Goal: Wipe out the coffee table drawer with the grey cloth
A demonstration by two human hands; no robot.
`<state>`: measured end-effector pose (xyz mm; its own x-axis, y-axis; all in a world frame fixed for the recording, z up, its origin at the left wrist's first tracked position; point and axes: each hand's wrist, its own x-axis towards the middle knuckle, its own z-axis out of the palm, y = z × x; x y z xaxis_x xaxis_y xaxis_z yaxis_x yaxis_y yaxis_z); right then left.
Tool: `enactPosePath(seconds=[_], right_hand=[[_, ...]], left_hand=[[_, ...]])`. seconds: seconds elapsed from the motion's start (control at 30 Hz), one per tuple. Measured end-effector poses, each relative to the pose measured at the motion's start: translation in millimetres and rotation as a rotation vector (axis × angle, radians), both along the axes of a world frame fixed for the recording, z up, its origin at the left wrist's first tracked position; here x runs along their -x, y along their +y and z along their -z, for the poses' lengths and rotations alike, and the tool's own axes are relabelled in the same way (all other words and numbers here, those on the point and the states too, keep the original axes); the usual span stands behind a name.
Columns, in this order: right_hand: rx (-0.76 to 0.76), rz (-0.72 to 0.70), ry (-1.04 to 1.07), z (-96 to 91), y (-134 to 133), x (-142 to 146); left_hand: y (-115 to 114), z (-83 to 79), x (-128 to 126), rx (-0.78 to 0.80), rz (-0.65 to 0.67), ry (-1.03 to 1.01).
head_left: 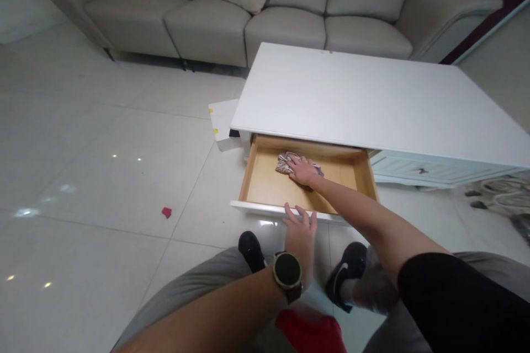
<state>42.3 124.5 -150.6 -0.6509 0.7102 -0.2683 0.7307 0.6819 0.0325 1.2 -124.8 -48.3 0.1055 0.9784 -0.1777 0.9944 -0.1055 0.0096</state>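
Observation:
A wooden drawer (265,185) with a white front is pulled out from the white coffee table (356,99). Inside it, my right hand (304,171) presses down on a crumpled, patterned cloth (284,163), its fingers over the fabric. Part of the cloth is hidden beneath the palm. My left hand (298,231), with a watch (287,270) on the wrist, is at the drawer's front edge. Its fingers are spread, and the fingertips touch the top of the drawer front.
A grey sofa (207,27) stands behind the table. A white box-like object (223,118) is beside the table's left end. On the tiled floor lies a small red scrap (166,213). Something red (310,333) is below, between my legs. Cables (509,190) lie at right.

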Motion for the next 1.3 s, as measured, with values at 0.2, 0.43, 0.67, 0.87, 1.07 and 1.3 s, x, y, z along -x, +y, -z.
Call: enactPosePath(seconds=[0.2,0.43,0.67,0.87,1.07,1.3], right_hand=[[0.074,0.027,0.022,-9.1,15.3,86.9],[0.100,-0.020,0.072,-13.2,6.8,119.2],[0.102,-0.326,0.166,-7.4,-12.9,95.1],[0.201,-0.794,0.212,-4.0,-47.9,71.2],[0.182,-0.765,0.202,-1.1,-24.5,37.4],[-0.011,0.003,0.163,-3.1,25.1,-32.0]], left_hand=[[-2.4,4.2,0.2,-0.089,0.002,0.033],[-2.9,6.8,-4.2,-0.090,-0.050,0.006],[-11.6,4.2,-6.4,-0.060,-0.078,0.066],[-14.3,11.2,-5.3,-0.067,-0.069,0.036],[-12.2,7.3,-4.5,-0.028,-0.053,0.029],[-12.9,6.0,-2.8,0.015,-0.012,0.080]])
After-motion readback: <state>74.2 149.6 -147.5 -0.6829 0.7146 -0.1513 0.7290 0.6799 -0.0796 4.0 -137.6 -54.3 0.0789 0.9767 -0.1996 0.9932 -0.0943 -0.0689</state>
